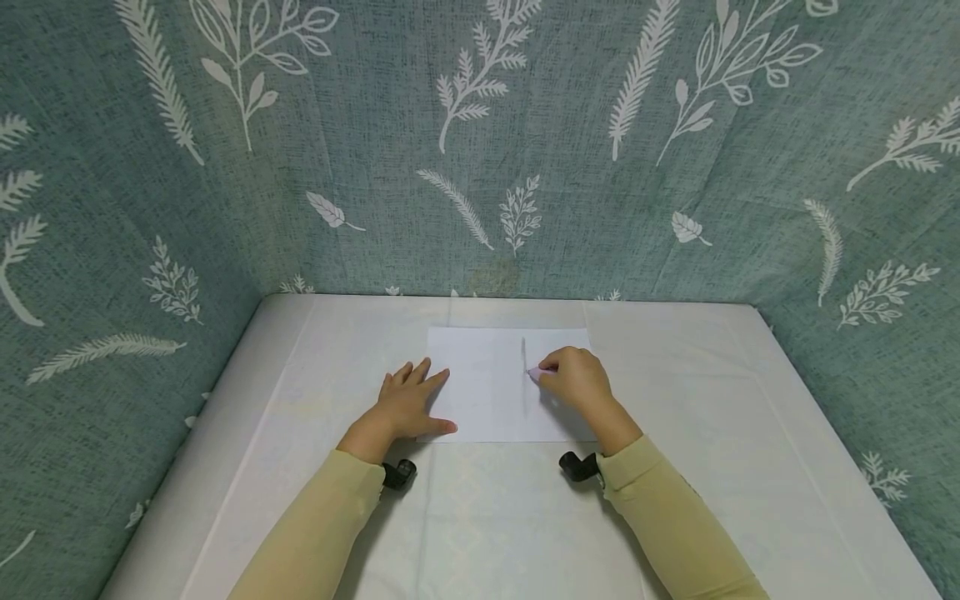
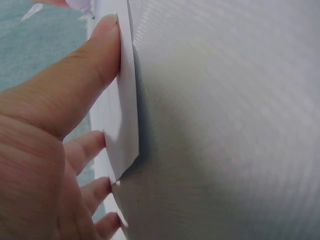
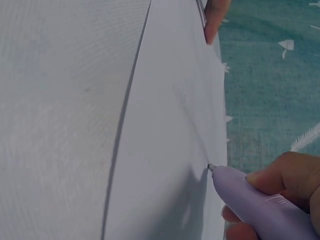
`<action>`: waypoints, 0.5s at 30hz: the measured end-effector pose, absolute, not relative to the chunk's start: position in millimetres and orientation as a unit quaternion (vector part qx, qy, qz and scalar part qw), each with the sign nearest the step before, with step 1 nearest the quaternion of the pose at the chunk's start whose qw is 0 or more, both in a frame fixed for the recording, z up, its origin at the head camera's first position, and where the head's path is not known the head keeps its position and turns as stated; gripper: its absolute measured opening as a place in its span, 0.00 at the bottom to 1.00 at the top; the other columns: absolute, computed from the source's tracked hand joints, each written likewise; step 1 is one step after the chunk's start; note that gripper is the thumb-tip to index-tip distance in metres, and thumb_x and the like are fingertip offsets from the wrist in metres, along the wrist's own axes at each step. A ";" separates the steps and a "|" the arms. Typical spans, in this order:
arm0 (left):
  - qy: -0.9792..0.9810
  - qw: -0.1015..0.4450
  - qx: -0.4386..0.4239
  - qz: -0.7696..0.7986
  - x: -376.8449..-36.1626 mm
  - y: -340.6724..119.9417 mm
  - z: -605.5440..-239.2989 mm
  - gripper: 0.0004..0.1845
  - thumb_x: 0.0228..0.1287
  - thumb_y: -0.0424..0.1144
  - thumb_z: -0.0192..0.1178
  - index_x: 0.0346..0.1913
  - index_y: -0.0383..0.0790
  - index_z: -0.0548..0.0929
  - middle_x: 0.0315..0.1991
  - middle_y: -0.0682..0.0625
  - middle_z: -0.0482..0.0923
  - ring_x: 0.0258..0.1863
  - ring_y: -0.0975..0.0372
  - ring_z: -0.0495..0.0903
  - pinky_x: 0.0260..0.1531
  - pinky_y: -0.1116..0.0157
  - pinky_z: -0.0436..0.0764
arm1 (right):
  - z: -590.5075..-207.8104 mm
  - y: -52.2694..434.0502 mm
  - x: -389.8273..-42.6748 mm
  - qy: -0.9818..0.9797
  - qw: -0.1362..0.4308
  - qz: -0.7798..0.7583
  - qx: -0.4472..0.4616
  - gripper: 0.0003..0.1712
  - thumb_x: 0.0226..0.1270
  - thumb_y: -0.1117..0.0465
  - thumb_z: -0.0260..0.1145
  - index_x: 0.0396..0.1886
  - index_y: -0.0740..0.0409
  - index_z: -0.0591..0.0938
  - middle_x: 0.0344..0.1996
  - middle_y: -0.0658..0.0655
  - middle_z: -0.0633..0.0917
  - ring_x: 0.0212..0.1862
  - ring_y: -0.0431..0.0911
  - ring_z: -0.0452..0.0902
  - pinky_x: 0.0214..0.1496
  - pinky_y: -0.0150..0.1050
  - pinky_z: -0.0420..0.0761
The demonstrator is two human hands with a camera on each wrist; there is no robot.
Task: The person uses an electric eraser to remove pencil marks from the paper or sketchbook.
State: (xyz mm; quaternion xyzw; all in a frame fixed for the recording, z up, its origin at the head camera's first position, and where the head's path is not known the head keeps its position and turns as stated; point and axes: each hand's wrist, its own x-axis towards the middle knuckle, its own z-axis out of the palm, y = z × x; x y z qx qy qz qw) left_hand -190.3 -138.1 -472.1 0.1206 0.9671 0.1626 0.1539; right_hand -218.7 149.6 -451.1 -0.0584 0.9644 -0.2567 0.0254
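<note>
- The sheet of paper [image 1: 495, 383] lies flat on the table [image 1: 712, 467], a little toward the far side and about midway between left and right. Its long axis runs left to right, with the near edge just in front of both wrists.
- A faint pencilled line [image 1: 523, 375] runs near to far across the right half of the sheet, at right angles to its long axis.
- The table is covered in a pale cloth, and a green leaf-printed curtain [image 1: 480, 150] closes it in on the left, far and right sides.
- The left hand [image 1: 411, 404] lies palm down with its fingers spread over the sheet's near-left corner, pressing it to the table. The left wrist view shows the thumb [image 2: 95, 55] along the paper's edge.
- The right hand [image 1: 576, 379] rests on the right half of the sheet, its fingers curled in a pinch round a lilac pen [image 3: 255, 202].
- The pen is the smallest thing here. Its tip touches the paper right at the faint line, so the line stretches away from the tip toward the far edge and back toward the near one.
- Of the two hands the right is the nearer to the line. The left is well apart from it, at the corner.
</note>
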 end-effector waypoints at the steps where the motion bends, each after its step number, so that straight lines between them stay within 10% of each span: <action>1: 0.967 0.153 0.121 0.162 -190.5 -138.2 -472.4 0.53 0.53 0.63 0.72 0.78 0.48 0.61 0.80 0.38 0.44 0.78 0.38 0.40 0.72 0.37 0.39 | -451.1 149.6 -218.8 0.964 0.026 -0.257 -0.060 0.12 0.64 0.53 0.72 0.42 0.55 0.91 0.43 0.55 0.89 0.48 0.53 0.83 0.50 0.49 0.80; 15: 0.967 0.151 0.126 0.162 -191.1 -138.7 -473.5 0.53 0.53 0.64 0.71 0.79 0.49 0.60 0.80 0.38 0.44 0.78 0.39 0.40 0.72 0.37 0.39 | -450.8 148.8 -219.8 0.966 0.034 -0.249 -0.067 0.12 0.64 0.53 0.73 0.41 0.54 0.92 0.43 0.55 0.89 0.47 0.53 0.83 0.50 0.49 0.80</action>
